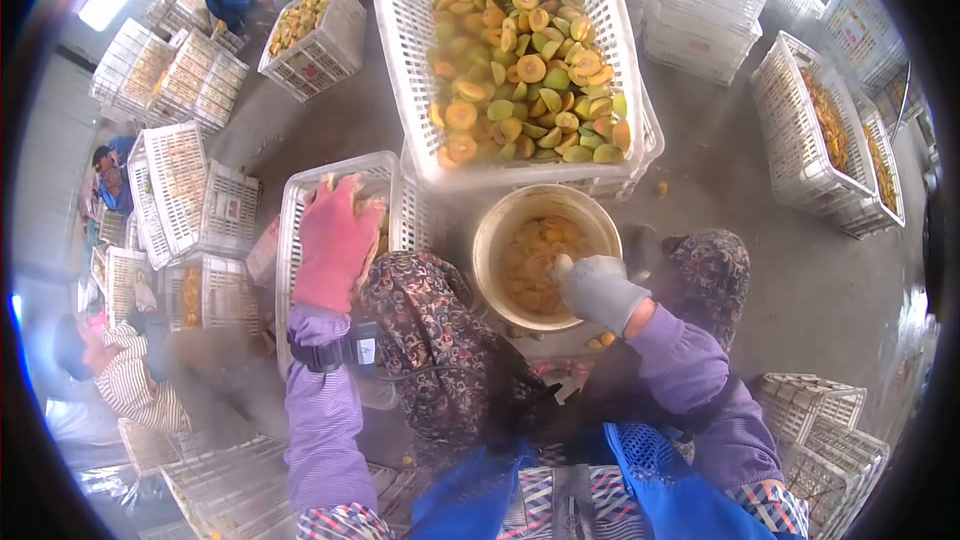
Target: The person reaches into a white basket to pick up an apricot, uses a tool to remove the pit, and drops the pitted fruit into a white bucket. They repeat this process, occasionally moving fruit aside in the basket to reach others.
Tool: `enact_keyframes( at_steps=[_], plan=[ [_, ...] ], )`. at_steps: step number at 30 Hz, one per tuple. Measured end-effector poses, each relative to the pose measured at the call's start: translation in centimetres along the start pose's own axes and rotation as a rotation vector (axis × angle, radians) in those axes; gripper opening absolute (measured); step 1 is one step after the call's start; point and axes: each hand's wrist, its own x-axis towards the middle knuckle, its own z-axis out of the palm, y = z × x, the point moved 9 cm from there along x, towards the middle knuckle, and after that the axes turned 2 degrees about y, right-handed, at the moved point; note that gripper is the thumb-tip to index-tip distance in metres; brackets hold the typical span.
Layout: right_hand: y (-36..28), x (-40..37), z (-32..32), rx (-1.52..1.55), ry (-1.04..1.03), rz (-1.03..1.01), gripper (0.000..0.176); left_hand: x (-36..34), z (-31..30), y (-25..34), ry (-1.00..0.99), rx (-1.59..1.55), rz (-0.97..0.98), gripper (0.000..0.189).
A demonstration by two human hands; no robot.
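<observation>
Your right hand (598, 290), grey glove, rests curled on the bucket (545, 192) rim over the fruit halves (530, 265). Can't tell if it grips anything. Your left hand (335, 240) lies flat, fingers out and empty, in the small crate (295, 200). The big crate (395, 30) of halves sits beyond.

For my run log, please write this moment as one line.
left hand: open, over side crate | right hand: at bucket rim, fruit halves inside | ahead: large crate, fruit-filled
</observation>
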Motion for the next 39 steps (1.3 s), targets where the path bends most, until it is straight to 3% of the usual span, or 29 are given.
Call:
enact_keyframes(
  at_steps=[1, 4, 6, 7, 9, 12, 13, 15, 19, 22, 25, 28, 33, 35, 36, 38, 39],
  plan=[
    [-0.2, 0.1, -0.8, 0.028, 0.091, -0.032, 0.019, 0.4, -0.4, 2.1, 0.086, 0.225, 0.138, 0.029],
    [-0.5, -0.2, -2.1, 0.115, 0.292, -0.100, 0.015, 4.3, 5.3, 6.0, -0.318, -0.016, 0.097, 0.037],
    [-0.1, -0.6, -2.7, 0.175, 0.335, -0.110, 0.015, 6.3, 10.3, 9.3, -0.625, 0.093, 0.167, 0.035],
    [0.0, -1.2, -3.5, 0.200, 0.454, -0.120, 0.015, 7.3, 13.1, 9.0, -0.677, 0.134, 0.166, 0.033],
    [0.0, -1.7, -4.5, 0.197, 0.453, -0.099, 0.013, 7.9, 20.2, 7.1, -0.778, 0.220, 0.164, 0.029],
    [0.9, -2.3, -5.7, 0.190, 0.489, -0.104, 0.011, 8.0, 20.7, 8.1, -0.584, 0.298, 0.322, 0.027],
    [1.0, -2.2, -5.8, 0.151, 0.487, -0.098, 0.012, 7.9, 21.4, 8.1, -0.642, 0.348, 0.361, 0.029],
    [1.0, -2.0, -5.6, 0.151, 0.437, -0.113, 0.013, 8.0, 21.2, 8.2, -0.709, 0.329, 0.302, 0.030],
    [1.8, -2.6, -8.0, 0.200, 0.532, -0.052, 0.016, 8.6, 20.0, 8.5, -0.726, 0.119, 0.150, 0.031],
    [1.9, -2.7, -8.1, 0.414, 0.586, -0.064, 0.019, 8.8, 20.5, 6.0, -0.466, -0.326, -0.009, 0.032],
    [1.4, -2.8, -9.7, 0.501, 0.675, -0.126, 0.024, 7.0, 17.5, 7.7, -0.470, -1.015, -0.207, 0.033],
    [1.0, -2.4, -10.4, 0.480, 0.693, -0.006, 0.025, 3.1, 15.7, 9.8, -0.527, -1.691, -0.349, 0.035],
    [-0.4, -2.1, -9.7, 0.451, 0.686, -0.020, 0.032, -5.2, 12.9, 11.2, -0.353, -1.296, 0.038, 0.034],
    [-0.7, -1.9, -9.4, 0.409, 0.614, 0.005, 0.036, -7.9, 12.4, 10.9, -0.314, -1.278, -0.014, 0.034],
    [-0.6, -1.8, -9.1, 0.385, 0.592, 0.022, 0.038, -9.0, 12.0, 10.6, -0.316, -1.339, -0.140, 0.034],
    [-0.4, -1.3, -8.1, 0.346, 0.548, 0.059, 0.042, -9.1, 10.5, 10.9, -0.296, -1.110, -0.081, 0.034],
    [-0.4, -1.2, -7.8, 0.341, 0.544, 0.054, 0.044, -8.6, 9.5, 11.5, -0.267, -0.819, 0.095, 0.034]
  ],
)
